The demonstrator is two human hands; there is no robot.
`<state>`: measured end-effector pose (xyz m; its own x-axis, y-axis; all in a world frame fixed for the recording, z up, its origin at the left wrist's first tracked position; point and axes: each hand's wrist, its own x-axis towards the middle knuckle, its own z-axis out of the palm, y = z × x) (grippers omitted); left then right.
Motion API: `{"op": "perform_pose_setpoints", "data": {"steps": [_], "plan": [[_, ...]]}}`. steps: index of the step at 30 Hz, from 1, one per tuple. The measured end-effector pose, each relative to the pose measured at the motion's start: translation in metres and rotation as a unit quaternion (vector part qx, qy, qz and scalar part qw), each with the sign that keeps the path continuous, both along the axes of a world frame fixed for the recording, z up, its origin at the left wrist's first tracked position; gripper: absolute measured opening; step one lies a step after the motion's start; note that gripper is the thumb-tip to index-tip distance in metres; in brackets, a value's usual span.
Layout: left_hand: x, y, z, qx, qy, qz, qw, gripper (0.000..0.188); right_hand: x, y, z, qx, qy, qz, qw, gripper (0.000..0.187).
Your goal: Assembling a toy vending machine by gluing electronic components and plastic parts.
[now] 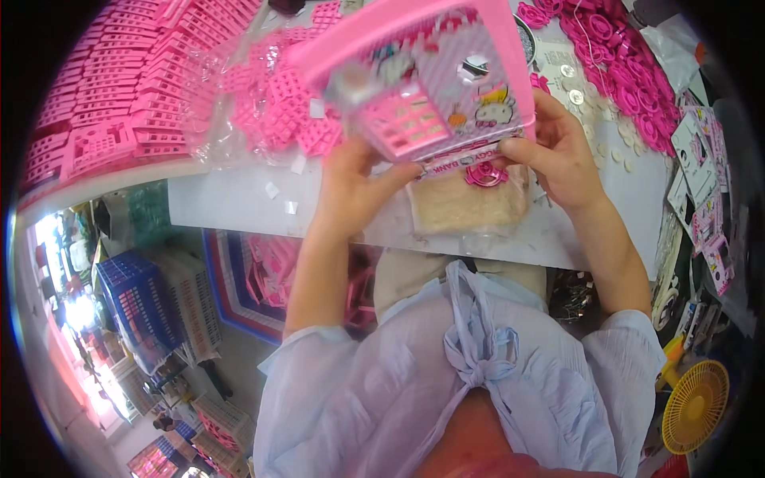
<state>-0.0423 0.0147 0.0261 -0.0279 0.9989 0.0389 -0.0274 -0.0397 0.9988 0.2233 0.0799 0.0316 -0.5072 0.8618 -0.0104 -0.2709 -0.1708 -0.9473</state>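
Observation:
Between both hands I hold up a pink plastic toy bank panel (pixel 454 76), tilted, with a printed cartoon face, a round hole and a pink keypad grid. My left hand (pixel 355 185) grips its lower left edge, thumb on the front. My right hand (pixel 562 155) pinches the lower right corner, thumb along the bottom edge. The fingers behind the panel are partly hidden. Just below it on the table lies a clear bag of beige material (pixel 470 203), with a dark pink round plastic part (pixel 484 175) on top.
Stacked pink grid parts (pixel 103 95) fill the left side, beside a plastic bag of pink keypads (pixel 279 95). Dark pink rings (pixel 613 56) and pale discs (pixel 610 127) lie at the right. Printed cards (pixel 705 191) hang by the right edge; a yellow fan (pixel 695 406) stands lower right.

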Motion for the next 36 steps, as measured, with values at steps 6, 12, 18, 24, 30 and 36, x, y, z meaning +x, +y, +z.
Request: {"op": "perform_pose_setpoints", "data": {"steps": [6, 12, 18, 24, 30, 36], "plan": [[-0.008, 0.024, -0.008, 0.353, 0.393, -0.036, 0.848, 0.035, 0.025, 0.034, -0.018, 0.375, -0.224, 0.030, 0.899, 0.035], [-0.006, 0.023, -0.031, 0.306, 0.444, -0.090, 0.837, 0.043, 0.040, 0.007, -0.015, 0.462, -0.389, 0.071, 0.794, 0.048], [-0.006, 0.029, -0.015, 0.262, 0.443, -0.076, 0.854, 0.047, 0.017, -0.018, -0.019, 0.523, -0.487, -0.008, 0.700, 0.057], [0.031, 0.002, 0.003, 0.255, 0.409, -0.157, 0.862, 0.038, 0.018, 0.008, -0.013, 0.547, -0.492, 0.071, 0.673, 0.057], [0.033, 0.007, -0.019, 0.274, 0.422, -0.189, 0.843, 0.029, 0.027, -0.006, -0.015, 0.477, -0.522, 0.080, 0.703, 0.055], [0.031, 0.005, -0.013, 0.261, 0.431, -0.211, 0.837, 0.030, 0.045, -0.013, -0.035, 0.408, -0.375, -0.052, 0.831, 0.044]]}}
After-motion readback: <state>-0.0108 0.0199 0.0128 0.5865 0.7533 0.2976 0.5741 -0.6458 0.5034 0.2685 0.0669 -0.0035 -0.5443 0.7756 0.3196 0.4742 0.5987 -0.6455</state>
